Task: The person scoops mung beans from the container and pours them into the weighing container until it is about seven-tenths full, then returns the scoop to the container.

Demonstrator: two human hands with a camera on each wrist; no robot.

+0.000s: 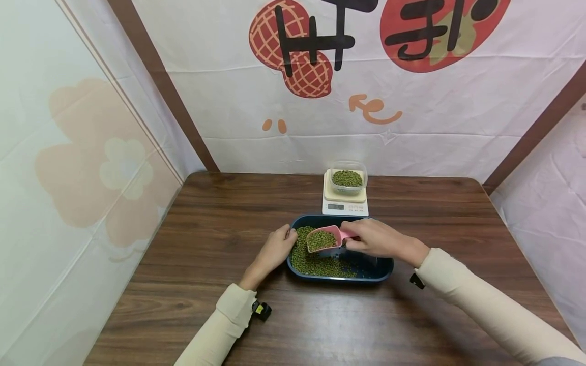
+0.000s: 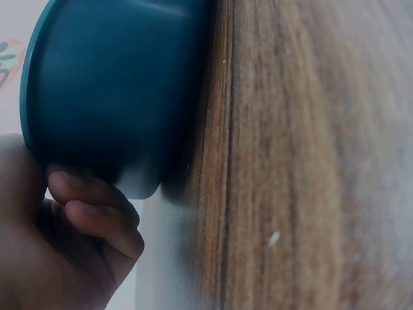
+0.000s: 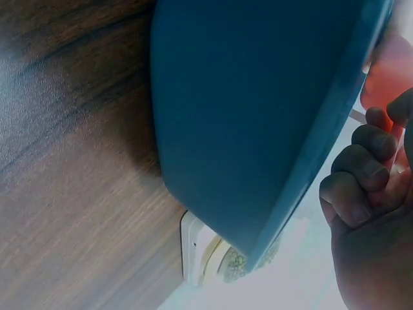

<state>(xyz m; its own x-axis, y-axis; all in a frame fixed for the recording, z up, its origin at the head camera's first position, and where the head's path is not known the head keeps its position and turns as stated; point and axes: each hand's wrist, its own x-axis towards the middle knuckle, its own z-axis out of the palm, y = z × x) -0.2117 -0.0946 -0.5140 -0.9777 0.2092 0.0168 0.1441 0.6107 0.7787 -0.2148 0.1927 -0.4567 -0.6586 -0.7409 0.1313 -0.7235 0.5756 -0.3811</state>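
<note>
A pink scoop (image 1: pixel 339 235) full of green mung beans (image 1: pixel 322 239) is held over the blue tub by its handle, gripped in my right hand (image 1: pixel 373 238). In the right wrist view, the curled fingers (image 3: pixel 361 155) wrap that handle above the tub's rim. My left hand (image 1: pixel 276 247) holds the left end of the blue tub (image 1: pixel 382 274), thumb at the rim and fingers curled against the outer wall in the left wrist view. More beans (image 1: pixel 302 256) lie heaped in the tub's left half; its right side shows mostly bare bottom.
Behind the tub stands a white kitchen scale (image 1: pixel 328 207) with a small display. On it sits a clear plastic container (image 1: pixel 349 166) partly filled with green beans. The dark wooden table (image 1: pixel 220 223) meets a printed cloth backdrop (image 1: pixel 229 91) at the back.
</note>
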